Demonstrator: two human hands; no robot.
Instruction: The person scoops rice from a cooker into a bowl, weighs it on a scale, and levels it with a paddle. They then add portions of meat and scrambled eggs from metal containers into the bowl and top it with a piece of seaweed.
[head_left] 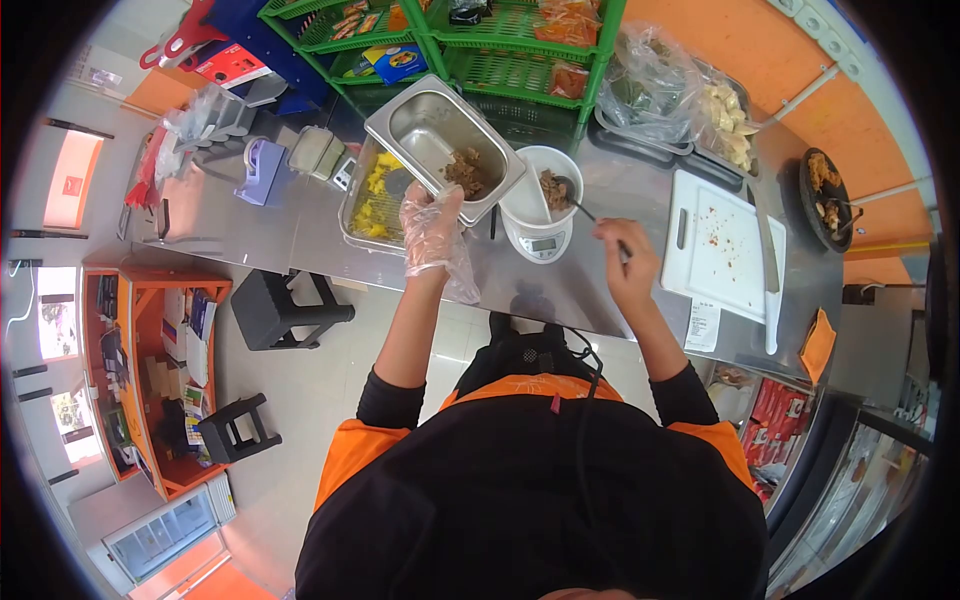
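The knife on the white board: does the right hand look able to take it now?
Probably not at once: the right hand is holding the spoon. With it put down, the way looks free: the knife lies uncovered on the board, nothing tall between.

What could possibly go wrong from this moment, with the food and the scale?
The left hand holds the steel pan apparently tilted, so the brown food inside could slide out and miss the white bowl. The pan's rim looks close to the bowl, so a bump might disturb the scale underneath. The right hand, holding the spoon, looks ungloved and might touch the food.
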